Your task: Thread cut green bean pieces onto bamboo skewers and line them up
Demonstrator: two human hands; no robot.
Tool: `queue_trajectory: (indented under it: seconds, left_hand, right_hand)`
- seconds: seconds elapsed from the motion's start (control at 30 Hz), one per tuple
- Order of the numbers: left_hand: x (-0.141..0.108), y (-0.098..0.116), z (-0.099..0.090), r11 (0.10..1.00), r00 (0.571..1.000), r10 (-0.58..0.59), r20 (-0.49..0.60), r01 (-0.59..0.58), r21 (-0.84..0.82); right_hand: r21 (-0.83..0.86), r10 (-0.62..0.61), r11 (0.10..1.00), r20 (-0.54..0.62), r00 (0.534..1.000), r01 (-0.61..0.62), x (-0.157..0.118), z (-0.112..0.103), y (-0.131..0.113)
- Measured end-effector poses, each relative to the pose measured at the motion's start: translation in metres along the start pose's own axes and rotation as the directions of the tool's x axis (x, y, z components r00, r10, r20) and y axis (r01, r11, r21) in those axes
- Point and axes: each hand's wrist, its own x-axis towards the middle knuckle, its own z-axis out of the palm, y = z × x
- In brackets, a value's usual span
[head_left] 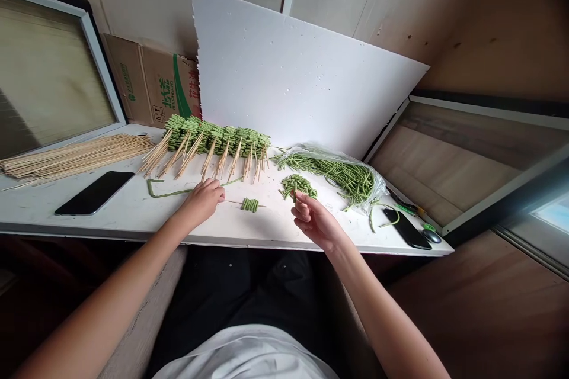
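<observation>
Between the fingers of my left hand point(205, 200) is the end of a thin wooden skewer point(231, 202). Threaded side by side on that skewer are several short green bean pieces point(249, 205), with its tip sticking out to the right. My right hand point(313, 216) pinches one short bean piece point(294, 192) upright between thumb and fingertips, apart from the skewer. Just behind it lies a small pile of cut bean pieces point(299, 185). A long green bean point(171, 194) stretches over the table behind my left hand.
Stacked filled skewers point(217, 136) line the back of the white table point(146, 219). Bare skewers point(84, 154) and a phone point(95, 192) lie left. On the right are a plastic bag of long beans point(342, 172), another phone point(406, 229) and a white board point(293, 71) behind.
</observation>
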Motion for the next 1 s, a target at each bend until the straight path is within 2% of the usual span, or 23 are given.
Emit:
queue_trajectory:
  seconds: [0.2,0.33,0.43,0.57,0.67,0.8,1.0]
  left_hand:
    - [-0.002,0.008,-0.001,0.995,0.997,-0.046,-0.069,0.052,0.084]
    - [-0.001,0.008,-0.004,0.993,0.99,-0.116,-0.077,0.115,-0.018]
    - [0.001,0.012,-0.009,0.979,0.978,-0.19,-0.088,0.182,-0.092]
    - [0.002,0.027,-0.019,0.957,0.957,-0.252,-0.146,0.224,-0.184]
    - [0.002,0.042,-0.029,0.939,0.946,-0.263,-0.189,0.207,-0.273]
    - [0.0,0.06,-0.041,0.93,0.94,-0.251,-0.23,0.168,-0.327]
    - [-0.002,0.07,-0.05,0.921,0.935,-0.246,-0.256,0.143,-0.362]
  right_hand:
    - [-0.083,-0.055,0.995,-0.077,0.996,0.049,0.013,-0.016,0.003]
    - [-0.231,-0.178,0.962,-0.118,0.977,0.147,0.02,-0.025,0.008]
    - [-0.266,-0.262,0.942,-0.202,0.944,0.205,0.027,-0.034,0.013]
    - [-0.232,-0.21,0.962,-0.301,0.93,0.142,0.033,-0.047,0.017]
    - [-0.167,-0.178,0.976,-0.25,0.952,0.139,0.034,-0.05,0.018]
    - [-0.066,-0.177,0.983,-0.149,0.973,0.169,0.032,-0.042,0.015]
    - [0.025,-0.181,0.983,-0.082,0.98,0.184,0.02,-0.026,0.01]
